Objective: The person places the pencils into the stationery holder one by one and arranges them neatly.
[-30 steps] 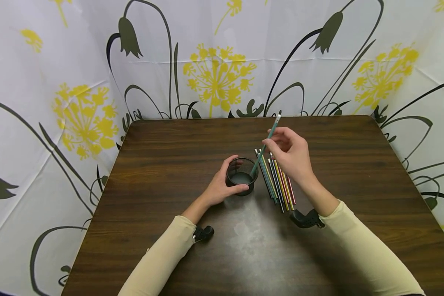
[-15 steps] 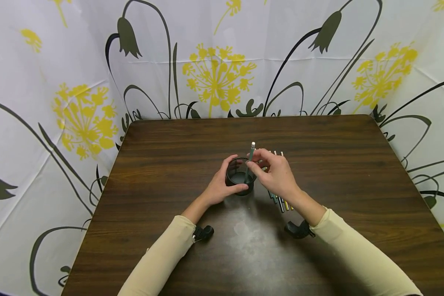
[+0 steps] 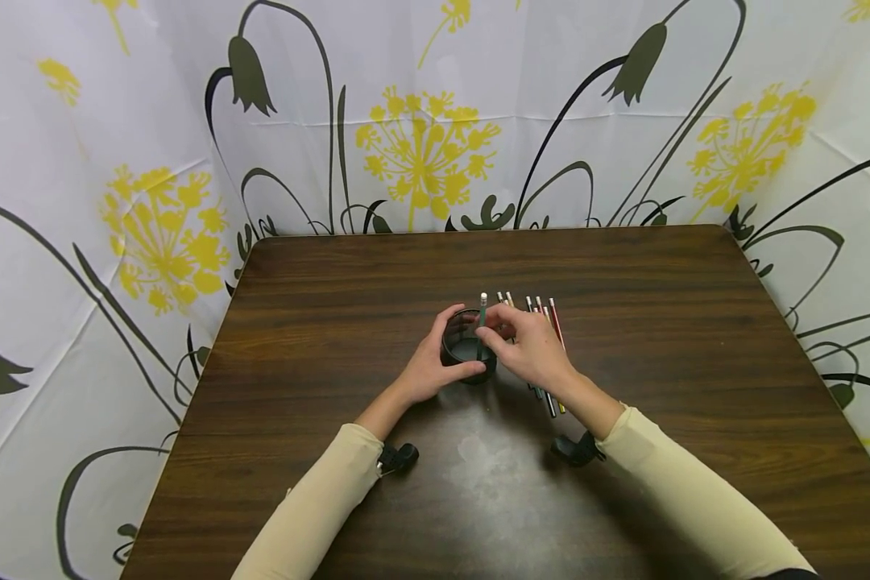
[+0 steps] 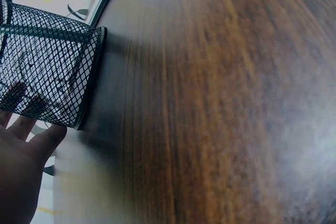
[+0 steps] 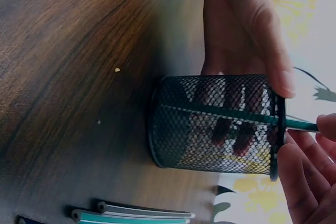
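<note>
A black wire-mesh pencil cup point(image 5: 220, 161) stands upright on the table. My left hand point(image 3: 422, 372) grips it from the left, with the thumb across the near side of the rim and the fingers round the far side. Inside the cup is a green pencil point(image 3: 482, 312), almost upright, its white eraser end up. My right hand point(image 3: 532, 348) pinches this pencil just above the rim. Through the mesh in the right wrist view, the pencil's lower end reaches close to the cup's base. In the left wrist view, the mesh wall point(image 4: 42, 72) fills the left edge.
Right of the cup lies a loose row of several pencils point(image 3: 557, 322), partly hidden by my right hand. The brown wood-grain table point(image 3: 319, 290) extends on all sides. A flower-print curtain point(image 3: 435, 72) hangs behind its far edge.
My right hand has moved left and down with the green pencil, which went from leaning over the rim to nearly upright, deeper in the cup. My left hand stays on the cup.
</note>
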`<state>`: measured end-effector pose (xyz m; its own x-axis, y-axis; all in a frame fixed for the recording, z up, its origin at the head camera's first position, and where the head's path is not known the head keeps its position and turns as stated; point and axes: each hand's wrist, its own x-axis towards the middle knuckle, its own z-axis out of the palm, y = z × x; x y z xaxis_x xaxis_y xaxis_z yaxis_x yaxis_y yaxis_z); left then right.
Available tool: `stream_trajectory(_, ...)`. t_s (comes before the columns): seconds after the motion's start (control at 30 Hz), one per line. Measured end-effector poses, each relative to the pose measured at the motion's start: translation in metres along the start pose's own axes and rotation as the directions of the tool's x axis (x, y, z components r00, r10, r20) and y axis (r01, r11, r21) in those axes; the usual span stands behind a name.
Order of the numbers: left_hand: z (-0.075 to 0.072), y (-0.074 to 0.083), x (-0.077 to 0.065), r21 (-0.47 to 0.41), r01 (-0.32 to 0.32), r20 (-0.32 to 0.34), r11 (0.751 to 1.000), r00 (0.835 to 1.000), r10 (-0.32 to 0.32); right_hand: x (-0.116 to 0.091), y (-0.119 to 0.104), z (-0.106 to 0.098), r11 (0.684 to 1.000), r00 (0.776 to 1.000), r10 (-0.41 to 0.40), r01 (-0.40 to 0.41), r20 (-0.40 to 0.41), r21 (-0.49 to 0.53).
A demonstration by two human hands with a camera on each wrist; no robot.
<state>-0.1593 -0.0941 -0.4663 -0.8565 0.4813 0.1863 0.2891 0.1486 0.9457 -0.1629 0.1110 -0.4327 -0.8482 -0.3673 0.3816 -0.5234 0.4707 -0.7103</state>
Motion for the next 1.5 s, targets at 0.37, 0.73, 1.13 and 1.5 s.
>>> stream_trajectory(0.37, 0.0, 0.0, 0.001, -0.028, 0.0, 0.003, 1.0, 1.0, 0.0, 0.006, 0.004, 0.003, 1.0, 0.999, 0.03, -0.03, 0.011, -0.008)
stream_trajectory(0.73, -0.002, 0.001, 0.0, -0.009, 0.037, -0.002, 0.999, 0.999, -0.037, 0.019, 0.002, 0.003, 0.99, 0.991, 0.137, -0.137, 0.003, -0.032)
stream_trajectory(1.13, 0.002, -0.005, -0.002, 0.019, 0.082, -0.015, 0.996, 0.997, -0.082, 0.028, 0.011, 0.011, 0.978, 0.985, 0.174, -0.175, -0.017, -0.115)
stream_trajectory(1.5, 0.001, 0.002, -0.001, 0.012, 0.038, -0.002, 0.999, 0.999, -0.038, 0.036, 0.005, 0.012, 0.938, 0.977, 0.212, -0.203, 0.003, -0.28)
